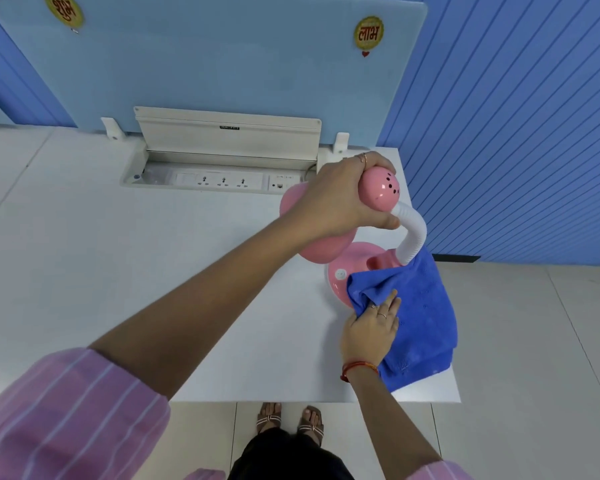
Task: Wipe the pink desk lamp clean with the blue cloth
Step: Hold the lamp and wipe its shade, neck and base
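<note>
Left hand (340,195) clamped around the pink desk lamp (378,190) head; right hand (369,329) pressing the blue cloth (423,306), fingers gripping it, against the lamp base on the white counter (153,271).

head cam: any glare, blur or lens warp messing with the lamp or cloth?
Head view: strong wide-angle warp, desk edges bow; small glare spots on the pink lamp head; lighting even, shadows soft; blue cloth texture readable; left hand and right hand sharp, with no motion blur.
</note>
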A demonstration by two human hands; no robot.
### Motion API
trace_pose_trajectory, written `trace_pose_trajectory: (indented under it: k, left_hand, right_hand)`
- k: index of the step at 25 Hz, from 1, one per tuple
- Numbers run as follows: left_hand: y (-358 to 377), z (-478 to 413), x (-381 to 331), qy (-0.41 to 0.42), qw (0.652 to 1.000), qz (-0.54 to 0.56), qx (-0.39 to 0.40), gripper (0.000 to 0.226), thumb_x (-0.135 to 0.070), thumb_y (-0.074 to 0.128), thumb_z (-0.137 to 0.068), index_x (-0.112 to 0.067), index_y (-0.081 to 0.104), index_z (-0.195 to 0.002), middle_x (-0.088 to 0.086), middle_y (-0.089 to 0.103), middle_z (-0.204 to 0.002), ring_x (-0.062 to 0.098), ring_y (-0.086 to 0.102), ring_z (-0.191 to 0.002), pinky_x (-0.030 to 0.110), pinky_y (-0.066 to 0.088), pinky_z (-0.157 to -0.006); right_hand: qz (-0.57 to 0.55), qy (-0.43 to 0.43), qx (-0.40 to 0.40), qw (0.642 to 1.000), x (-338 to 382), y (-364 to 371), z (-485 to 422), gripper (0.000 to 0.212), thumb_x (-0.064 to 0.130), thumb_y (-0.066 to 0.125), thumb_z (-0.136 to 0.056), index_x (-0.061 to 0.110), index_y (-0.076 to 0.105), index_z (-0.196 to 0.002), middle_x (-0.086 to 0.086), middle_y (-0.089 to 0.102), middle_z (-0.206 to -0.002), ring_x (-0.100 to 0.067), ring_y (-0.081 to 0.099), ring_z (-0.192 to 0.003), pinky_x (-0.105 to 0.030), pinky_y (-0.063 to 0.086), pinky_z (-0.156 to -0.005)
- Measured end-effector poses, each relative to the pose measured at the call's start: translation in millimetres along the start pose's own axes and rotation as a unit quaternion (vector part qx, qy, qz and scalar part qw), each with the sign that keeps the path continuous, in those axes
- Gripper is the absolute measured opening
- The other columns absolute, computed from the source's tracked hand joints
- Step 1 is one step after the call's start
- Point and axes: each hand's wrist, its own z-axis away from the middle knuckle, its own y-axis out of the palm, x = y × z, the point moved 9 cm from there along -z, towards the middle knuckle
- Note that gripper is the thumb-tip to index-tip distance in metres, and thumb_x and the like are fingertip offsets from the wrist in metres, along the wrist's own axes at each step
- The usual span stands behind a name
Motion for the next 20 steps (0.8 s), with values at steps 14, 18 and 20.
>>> trace_pose_trajectory:
  k: [14, 18, 20]
  left_hand:
    - [-2.1, -1.1, -2.5, -0.007, 0.999, -0.037, 0.012, 0.067, -0.035, 0.084, -0.055, -0.031, 0.058, -0.116, -0.016, 0.055, -0.101, 0.010, 0.053, -0.094, 0.022, 0.043, -0.080]
    - [-1.3, -1.6, -2.9, -0.006, 0.999, -0.045, 0.017, 0.066, -0.033, 0.083, -0.055, -0.030, 0.058, -0.116, -0.016, 0.054, -0.102, 0.011, 0.054, -0.096, 0.024, 0.044, -0.084]
    - [-2.0, -2.5, -2.9, -0.003, 0.999, -0.048, 0.018, 0.066, -0.032, 0.083, -0.056, -0.030, 0.058, -0.117, -0.016, 0.054, -0.102, 0.011, 0.053, -0.096, 0.025, 0.043, -0.086]
  right_hand:
    - [-0.288, -0.025, -0.014, 0.957, 47.7, -32.1, 25.0, 0.047, 0.013, 0.042, -0.093, 0.019, 0.035, -0.139, -0.013, 0.057, -0.127, -0.026, 0.057, -0.107, -0.036, 0.047, -0.095]
    - [-0.009, -0.166, 0.086, 0.982, 85.2, 18.3, -2.0, 0.054, 0.011, 0.046, -0.091, 0.007, 0.029, -0.142, -0.023, 0.019, -0.154, -0.037, 0.014, -0.143, -0.043, 0.015, -0.118]
    - [0.060, -0.182, 0.087, 0.978, 83.4, 33.6, -0.7, 0.050, 0.016, 0.049, -0.090, 0.006, 0.037, -0.138, -0.026, 0.014, -0.154, -0.041, 0.007, -0.143, -0.046, 0.010, -0.117]
